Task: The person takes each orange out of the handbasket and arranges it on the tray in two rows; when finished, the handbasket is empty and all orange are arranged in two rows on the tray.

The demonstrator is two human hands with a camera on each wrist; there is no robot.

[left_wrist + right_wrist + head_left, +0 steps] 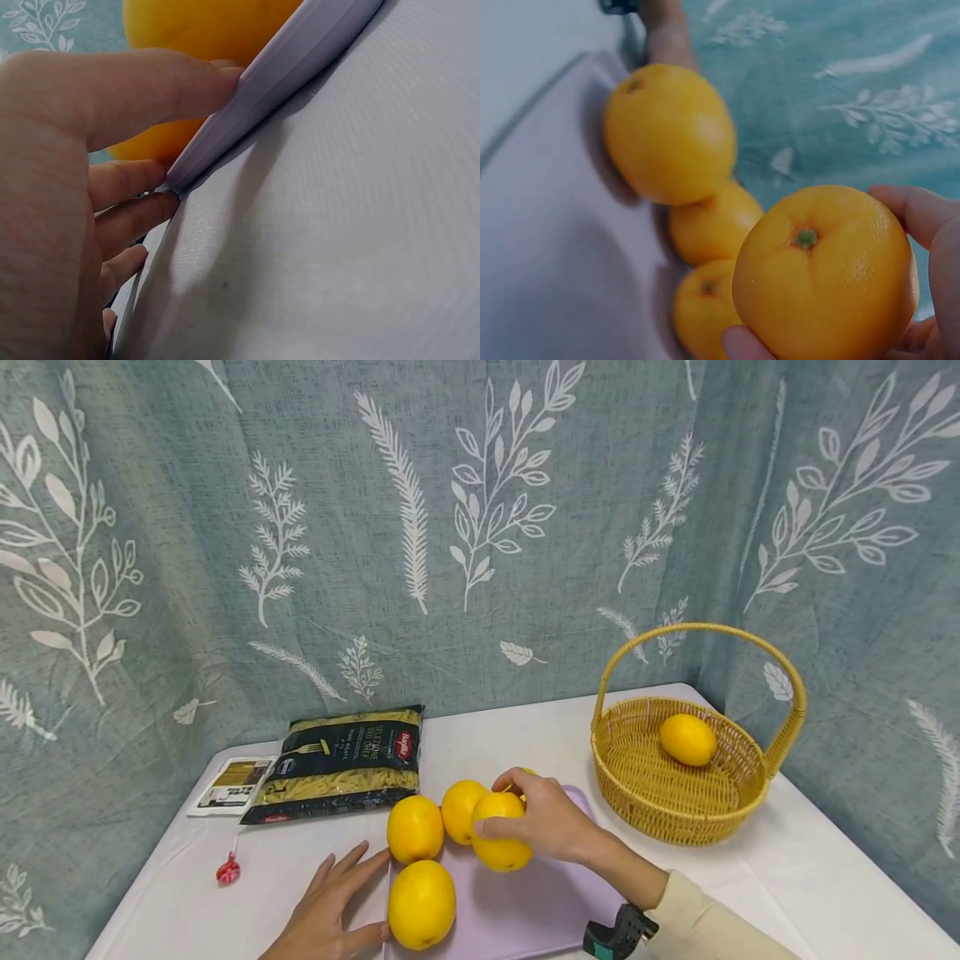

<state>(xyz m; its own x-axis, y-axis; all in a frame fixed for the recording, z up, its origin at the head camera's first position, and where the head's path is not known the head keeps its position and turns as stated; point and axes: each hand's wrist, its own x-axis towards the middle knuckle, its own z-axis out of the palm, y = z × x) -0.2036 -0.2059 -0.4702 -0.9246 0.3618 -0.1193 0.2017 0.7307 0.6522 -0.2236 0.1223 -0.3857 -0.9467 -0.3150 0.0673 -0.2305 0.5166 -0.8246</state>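
My right hand (536, 818) grips an orange (504, 853) above the lilac tray (547, 910); its green stem end shows in the right wrist view. On the tray's left side sit a front orange (422, 906) and one behind it (416, 830). A third orange (461, 806) stands at the back, partly hidden by the held one. Behind my right hand a sliver of another yellow-orange thing (530, 772) shows. My left hand (330, 906) has its fingers spread, with thumb and fingertips touching the tray's left rim (247, 97).
A wicker basket (675, 806) with a tall handle stands at the right, one orange (687, 739) inside. Behind on the left lies a pasta bag (345, 760) beside a white-edged packet (234, 787). A red lollipop (228, 869) lies left of my left hand.
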